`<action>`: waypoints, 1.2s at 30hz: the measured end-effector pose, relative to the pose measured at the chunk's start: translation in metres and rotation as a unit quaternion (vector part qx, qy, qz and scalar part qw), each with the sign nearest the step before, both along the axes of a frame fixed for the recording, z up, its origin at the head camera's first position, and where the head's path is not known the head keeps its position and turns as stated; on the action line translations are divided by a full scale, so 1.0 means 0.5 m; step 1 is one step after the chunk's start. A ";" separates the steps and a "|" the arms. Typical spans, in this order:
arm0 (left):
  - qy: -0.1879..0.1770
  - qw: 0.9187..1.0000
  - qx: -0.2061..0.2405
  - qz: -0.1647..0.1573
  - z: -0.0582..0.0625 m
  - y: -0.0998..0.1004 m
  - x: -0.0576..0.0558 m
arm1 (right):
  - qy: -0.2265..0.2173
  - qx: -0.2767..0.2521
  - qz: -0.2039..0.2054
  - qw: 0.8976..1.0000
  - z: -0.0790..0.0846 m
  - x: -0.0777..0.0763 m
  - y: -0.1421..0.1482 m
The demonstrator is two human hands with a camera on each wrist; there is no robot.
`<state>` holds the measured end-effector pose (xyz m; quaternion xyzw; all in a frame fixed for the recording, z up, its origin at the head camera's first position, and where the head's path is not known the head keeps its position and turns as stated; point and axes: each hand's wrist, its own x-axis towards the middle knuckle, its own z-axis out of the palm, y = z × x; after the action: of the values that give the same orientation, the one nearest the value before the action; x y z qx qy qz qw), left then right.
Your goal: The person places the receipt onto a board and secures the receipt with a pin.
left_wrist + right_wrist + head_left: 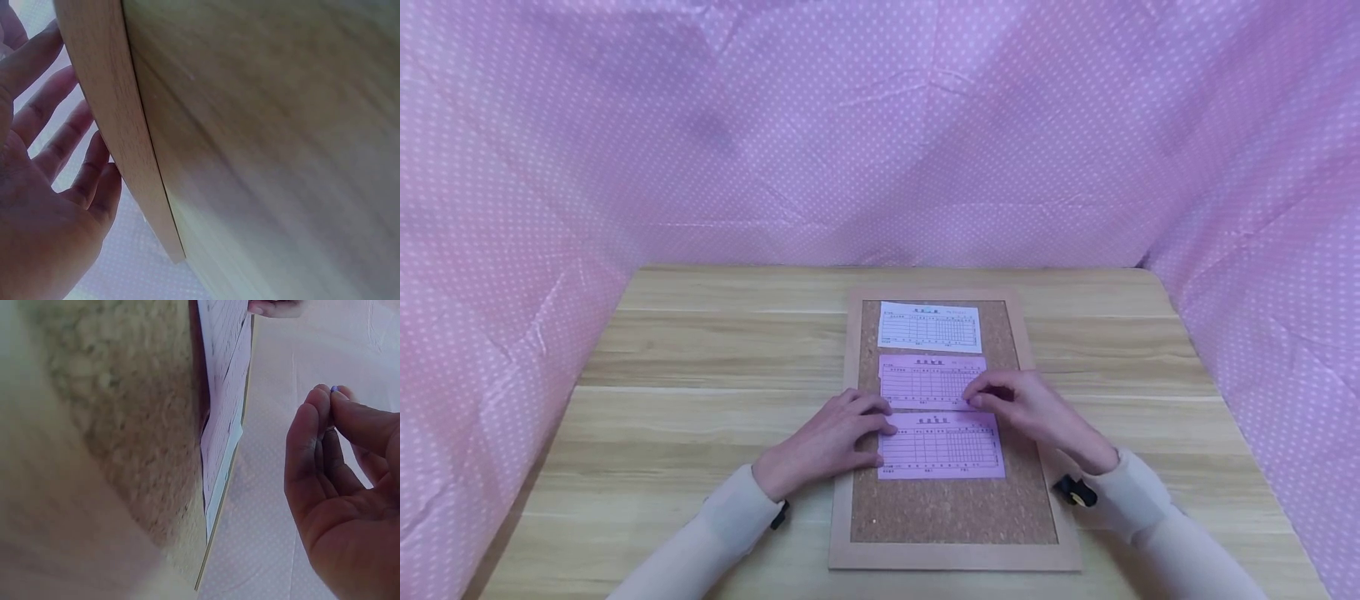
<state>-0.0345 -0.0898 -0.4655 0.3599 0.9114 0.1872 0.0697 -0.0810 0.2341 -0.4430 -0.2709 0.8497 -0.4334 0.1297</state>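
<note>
A cork board [955, 512] with a pale wooden frame lies on the table. Three printed form slips lie on it one below another: a white slip [910, 327] at the top, a pink slip [917, 382] in the middle, and a lower pink slip [925, 446]. My left hand [831, 433] rests at the left edges of the pink slips, fingers spread and relaxed. Near the middle slip's lower right corner, my right hand [1030, 408] pinches a tiny blue piece [334, 389] between thumb and fingertips. Most of that piece is hidden by the fingers.
The light wood table [715, 350] extends on both sides of the board. Pink dotted cloth [880, 150] hangs behind it and along the sides. A dark wrist device [1075, 491] sits at the right cuff, above the board's right frame edge.
</note>
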 end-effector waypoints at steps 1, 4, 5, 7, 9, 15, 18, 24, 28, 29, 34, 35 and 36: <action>0.001 1.000 -0.001 0.000 0.000 0.000 0.000 | 0.002 0.003 -0.001 1.000 0.001 0.000 -0.003; 0.002 1.000 -0.002 -0.001 0.000 0.000 0.000 | -0.001 0.008 -0.007 1.000 0.003 0.000 -0.011; 0.002 1.000 -0.003 -0.001 0.000 0.000 0.000 | -0.002 0.009 -0.008 1.000 0.003 0.000 -0.013; 0.002 1.000 -0.004 -0.001 0.000 0.001 0.000 | -0.002 0.008 -0.007 1.000 0.001 -0.001 -0.018; 0.000 1.000 -0.004 -0.001 0.001 0.001 0.000 | 0.000 0.005 -0.002 1.000 -0.001 -0.002 -0.022; -0.001 1.000 -0.007 0.000 0.002 0.002 0.000 | 0.020 0.009 0.019 1.000 -0.006 -0.004 -0.031; 0.001 1.000 -0.007 -0.001 0.002 0.001 0.000 | 0.023 0.009 0.030 0.999 -0.006 -0.005 -0.037; 0.003 1.000 -0.001 -0.004 0.001 0.000 0.000 | 0.031 0.017 0.040 0.999 -0.010 -0.007 -0.049; 0.003 1.000 0.001 -0.005 0.001 0.000 0.000 | 0.038 0.031 0.046 0.998 -0.012 -0.008 -0.055; 0.003 1.000 0.001 -0.005 0.001 0.000 0.000 | 0.041 0.034 0.047 0.997 -0.013 -0.008 -0.057; 0.003 1.000 0.001 -0.005 0.001 0.000 0.000 | 0.040 0.036 0.055 0.997 -0.016 -0.009 -0.063; 0.003 1.000 0.001 -0.004 0.001 0.000 0.000 | 0.041 0.039 0.055 0.997 -0.016 -0.009 -0.064; 0.002 1.000 0.001 -0.004 0.002 -0.001 0.000 | 0.041 0.040 0.054 0.997 -0.017 -0.010 -0.065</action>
<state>-0.0343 -0.0901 -0.4647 0.3636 0.9101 0.1869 0.0681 -0.0860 0.2014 -0.4515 -0.3288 0.8551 -0.3796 0.1289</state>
